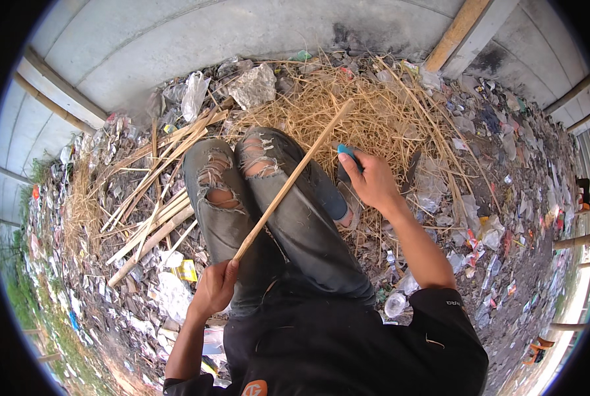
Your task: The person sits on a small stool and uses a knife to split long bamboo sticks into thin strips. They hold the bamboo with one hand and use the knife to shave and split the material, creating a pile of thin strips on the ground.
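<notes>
A long pale bamboo stick (288,188) slants across my thighs, its far end over the straw-like shavings. Its near end is in the closed fist of my left hand (216,288). To the right of the stick, apart from it, my right hand (374,181) is wrapped round a blue handle (347,154). Whatever the handle belongs to is mostly hidden by the fingers. A dark, narrow, blade-like shape (410,173) shows just right of this hand; I cannot tell if it joins the handle. My knees are bent, in torn dark trousers (268,178).
A heap of thin bamboo shavings (374,112) lies ahead. Several cut bamboo strips (153,178) and a thicker pole (151,249) lie left of my legs. A pale rock (252,87) sits near the grey wall (242,33). Plastic litter and a clear cup (395,304) cover the ground.
</notes>
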`<action>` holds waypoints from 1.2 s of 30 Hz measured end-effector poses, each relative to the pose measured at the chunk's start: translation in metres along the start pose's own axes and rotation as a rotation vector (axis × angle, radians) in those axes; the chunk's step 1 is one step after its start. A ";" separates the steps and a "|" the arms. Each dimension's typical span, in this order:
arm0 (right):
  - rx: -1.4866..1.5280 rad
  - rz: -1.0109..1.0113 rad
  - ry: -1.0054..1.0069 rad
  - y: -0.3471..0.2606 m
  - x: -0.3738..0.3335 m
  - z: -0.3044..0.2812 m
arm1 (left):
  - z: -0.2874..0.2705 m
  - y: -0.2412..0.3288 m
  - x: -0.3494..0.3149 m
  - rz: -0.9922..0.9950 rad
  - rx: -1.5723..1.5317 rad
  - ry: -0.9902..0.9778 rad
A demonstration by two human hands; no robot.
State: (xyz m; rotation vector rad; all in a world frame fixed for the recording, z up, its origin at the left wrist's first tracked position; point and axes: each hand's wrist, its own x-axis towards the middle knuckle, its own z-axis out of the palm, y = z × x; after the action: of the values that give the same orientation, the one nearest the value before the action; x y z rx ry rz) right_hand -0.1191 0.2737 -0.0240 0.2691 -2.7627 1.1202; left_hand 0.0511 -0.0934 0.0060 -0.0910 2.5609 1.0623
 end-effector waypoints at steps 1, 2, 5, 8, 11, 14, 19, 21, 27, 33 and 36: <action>-0.022 -0.018 -0.027 -0.008 -0.004 0.004 | 0.002 0.004 0.004 -0.005 -0.002 -0.002; -0.031 -0.032 -0.042 -0.011 -0.007 0.008 | 0.003 0.010 0.009 0.010 0.000 0.000; -0.056 -0.060 -0.117 -0.021 -0.017 0.018 | 0.008 0.029 0.019 0.054 0.005 0.022; -0.102 -0.082 -0.208 -0.037 -0.025 0.024 | 0.020 0.039 0.034 0.117 -0.006 0.057; -0.129 -0.106 -0.263 -0.051 -0.034 0.030 | 0.027 0.045 0.051 0.191 -0.036 0.053; -0.126 -0.154 -0.277 -0.060 -0.049 0.039 | 0.032 0.049 0.061 0.232 -0.048 0.058; -0.173 -0.170 -0.269 -0.059 -0.053 0.046 | 0.034 0.052 0.064 0.238 -0.059 0.060; -0.197 -0.163 -0.247 -0.060 -0.055 0.047 | 0.032 0.051 0.060 0.313 0.016 0.077; -0.183 -0.160 -0.188 -0.061 -0.060 0.055 | 0.018 0.036 0.025 0.209 0.102 0.084; -0.180 -0.033 -0.178 -0.048 -0.053 0.059 | -0.001 0.006 -0.054 0.046 0.106 0.031; -0.174 -0.037 -0.167 -0.049 -0.045 0.056 | -0.006 0.001 -0.081 0.008 0.128 0.051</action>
State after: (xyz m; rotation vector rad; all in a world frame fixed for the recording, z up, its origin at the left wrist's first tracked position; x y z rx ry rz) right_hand -0.0685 0.2046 -0.0397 0.4071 -2.9645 0.8782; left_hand 0.1247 -0.1033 0.0400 -0.0752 2.6696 0.9076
